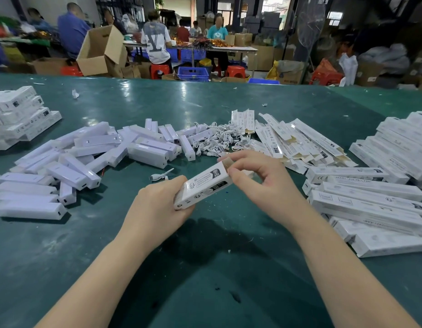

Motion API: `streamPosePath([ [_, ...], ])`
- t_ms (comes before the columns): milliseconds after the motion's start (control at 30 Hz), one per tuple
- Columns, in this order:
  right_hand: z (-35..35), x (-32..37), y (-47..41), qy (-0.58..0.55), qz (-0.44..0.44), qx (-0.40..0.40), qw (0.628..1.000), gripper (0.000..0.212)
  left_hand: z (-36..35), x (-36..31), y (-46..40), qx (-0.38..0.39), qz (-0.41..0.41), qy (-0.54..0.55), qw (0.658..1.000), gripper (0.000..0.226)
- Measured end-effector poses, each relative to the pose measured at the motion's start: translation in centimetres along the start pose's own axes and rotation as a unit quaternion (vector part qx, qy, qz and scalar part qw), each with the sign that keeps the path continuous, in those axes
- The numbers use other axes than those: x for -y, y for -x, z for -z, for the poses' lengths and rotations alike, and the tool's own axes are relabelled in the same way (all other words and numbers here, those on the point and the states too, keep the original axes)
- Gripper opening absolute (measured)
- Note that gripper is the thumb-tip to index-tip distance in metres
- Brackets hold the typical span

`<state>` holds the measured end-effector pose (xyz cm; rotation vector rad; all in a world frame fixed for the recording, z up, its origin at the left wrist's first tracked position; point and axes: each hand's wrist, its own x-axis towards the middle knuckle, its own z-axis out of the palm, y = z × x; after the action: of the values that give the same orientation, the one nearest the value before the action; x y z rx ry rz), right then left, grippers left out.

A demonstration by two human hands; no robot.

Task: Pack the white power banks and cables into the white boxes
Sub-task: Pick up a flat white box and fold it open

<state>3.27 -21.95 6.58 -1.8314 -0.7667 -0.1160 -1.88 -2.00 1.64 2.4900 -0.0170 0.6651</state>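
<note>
The left hand (157, 200) grips the near end of a white box (202, 188), fingers curled under and round it, holding it above the green worktop (205, 268). The right hand (259, 183) pinches the box's far end, thumb and forefinger working at the brownish end flap (229, 163), which stands open.

The box's long axis runs from low left to high right, rising away from the person, so its open mouth points up and to the right, into the right hand. I cannot tell whether anything is inside it.

A loose cable (161, 176) lies on the worktop just beyond the left hand, touching neither hand. The power banks (86, 159) lie in a heap to the left and beyond, nearer the left hand. The tangle of cables (217, 138) sits straight ahead past the box. Flat unfolded boxes (300, 143) fan out beyond the right hand, and closed boxes (371, 202) are stacked to the right, with another pile (18, 114) far left.

In my judgement the next move hangs on that open end: whatever goes in or gets tucked must travel along the box's axis from the right hand's side, while the left steadies the near end.
</note>
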Motion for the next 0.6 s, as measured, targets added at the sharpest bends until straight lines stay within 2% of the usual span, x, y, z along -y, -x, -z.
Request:
streamPosePath([
  [100, 0.0, 0.1, 0.0, -0.031, -0.001, -0.007, 0.999, 0.013, -0.1, -0.3, 0.0, -0.002, 0.013, 0.039, 0.999, 0.029],
  [167, 0.0, 0.1, 0.0, -0.070, -0.004, -0.022, 0.997, 0.019, -0.1, -0.4, 0.0, -0.001, 0.019, 0.052, 0.998, 0.025],
  [233, 0.0, 0.1, 0.0, -0.093, -0.014, -0.033, 0.995, 0.021, 0.0, -0.4, 0.0, -0.001, 0.023, 0.056, 0.998, 0.021],
  [333, -0.4, 0.1, -0.2, -0.127, -0.022, -0.054, 0.990, 0.012, 0.1, -0.4, 0.1, -0.005, 0.032, 0.052, 0.998, 0.016],
  [467, -1.1, 0.1, -0.3, -0.159, -0.035, -0.093, 0.982, 0.013, -0.1, -0.4, 0.0, -0.015, 0.043, 0.047, 0.998, 0.017],
  [600, -3.0, 0.1, 0.2, -0.202, -0.043, -0.072, 0.976, 0.017, -0.2, 0.0, -0.1, -0.025, 0.063, 0.039, 0.997, 0.016],
])
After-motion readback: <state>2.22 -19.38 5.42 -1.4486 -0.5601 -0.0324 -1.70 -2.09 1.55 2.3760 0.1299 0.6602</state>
